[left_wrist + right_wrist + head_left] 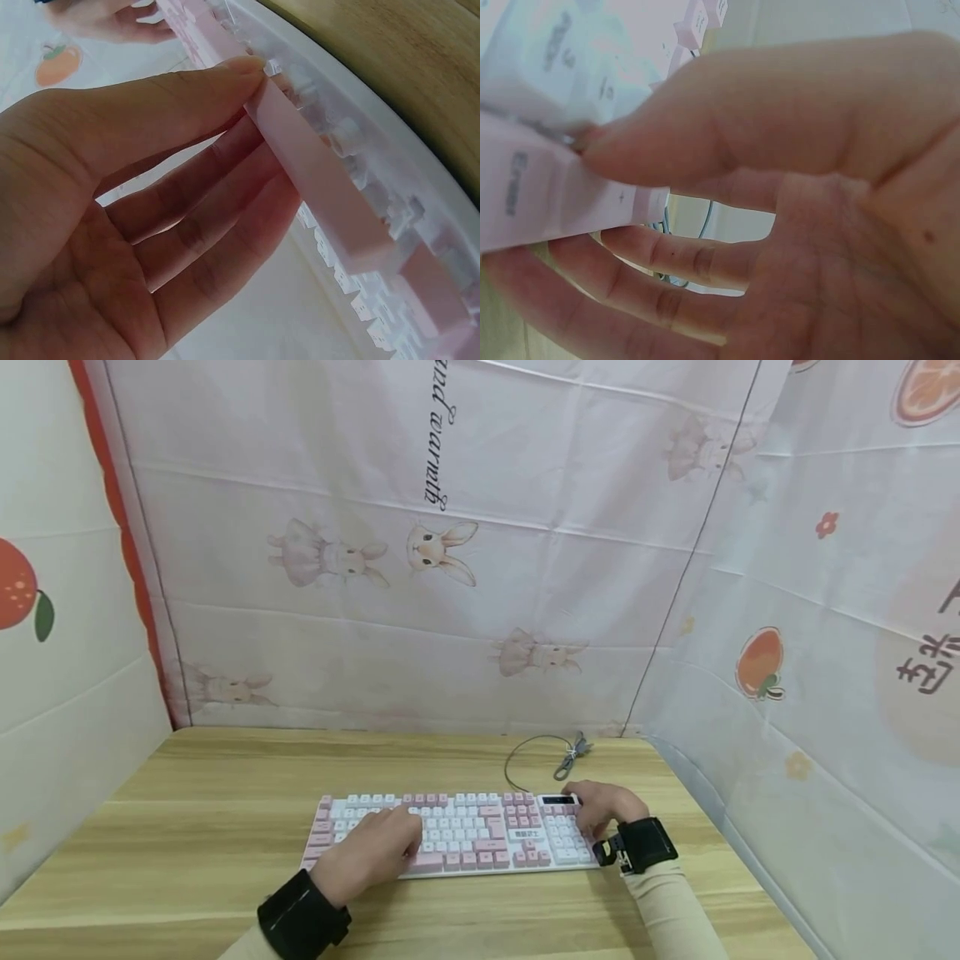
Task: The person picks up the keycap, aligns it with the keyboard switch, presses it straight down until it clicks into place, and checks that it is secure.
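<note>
A white and pink keyboard (465,839) lies on the wooden table. My left hand (375,847) rests over its left half; in the left wrist view, the thumb (187,94) touches one end of the long pink spacebar (322,180). The other fingers (202,247) reach past the spacebar, their tips hidden behind it. At the keyboard's right end, my right hand (606,806) grips the edge. Its thumb (652,142) lies on top by the pink plus key (607,199), while the fingers (615,277) lie along the outer side.
Behind the keyboard, its grey cable (517,756) curves to a tied bundle (573,756) near the table's back edge. Printed cloth walls (420,635) enclose the table (225,802) at the back and both sides. Black straps with cameras (648,843) sit on both wrists.
</note>
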### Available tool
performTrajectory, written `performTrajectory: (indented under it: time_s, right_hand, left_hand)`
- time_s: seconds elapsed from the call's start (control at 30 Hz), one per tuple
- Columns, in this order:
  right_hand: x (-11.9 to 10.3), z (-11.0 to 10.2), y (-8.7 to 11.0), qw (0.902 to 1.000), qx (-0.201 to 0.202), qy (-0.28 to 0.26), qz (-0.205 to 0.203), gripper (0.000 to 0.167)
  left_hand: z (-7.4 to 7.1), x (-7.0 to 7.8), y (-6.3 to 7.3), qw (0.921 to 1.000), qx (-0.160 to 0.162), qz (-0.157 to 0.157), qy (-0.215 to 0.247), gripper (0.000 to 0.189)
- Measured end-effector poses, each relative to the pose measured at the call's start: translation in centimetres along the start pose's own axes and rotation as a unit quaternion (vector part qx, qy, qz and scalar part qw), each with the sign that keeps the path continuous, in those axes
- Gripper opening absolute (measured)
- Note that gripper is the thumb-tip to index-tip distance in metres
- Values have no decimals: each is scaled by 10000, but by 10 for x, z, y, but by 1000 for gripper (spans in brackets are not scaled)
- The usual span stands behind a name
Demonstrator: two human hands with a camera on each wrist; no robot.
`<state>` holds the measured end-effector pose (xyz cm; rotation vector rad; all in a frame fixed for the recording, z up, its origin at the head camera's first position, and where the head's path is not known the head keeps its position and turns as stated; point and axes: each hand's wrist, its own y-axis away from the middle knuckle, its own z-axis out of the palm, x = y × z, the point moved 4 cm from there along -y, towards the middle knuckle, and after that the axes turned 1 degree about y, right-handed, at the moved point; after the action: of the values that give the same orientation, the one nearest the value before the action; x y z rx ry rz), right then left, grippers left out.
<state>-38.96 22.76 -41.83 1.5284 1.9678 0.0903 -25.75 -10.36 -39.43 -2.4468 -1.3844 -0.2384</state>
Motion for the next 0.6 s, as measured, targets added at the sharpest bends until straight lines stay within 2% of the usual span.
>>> performTrajectory:
  time_s: [0.33,0.6]
  right_hand:
    - [-1,0,-1,10000,28,52,28,72]
    - [0,0,1,10000,-9,-12,-2,73]
  left_hand:
    - [-1,0,2,9997,152,187,-54,23]
    - [-1,0,2,9996,150,225,-89,25]
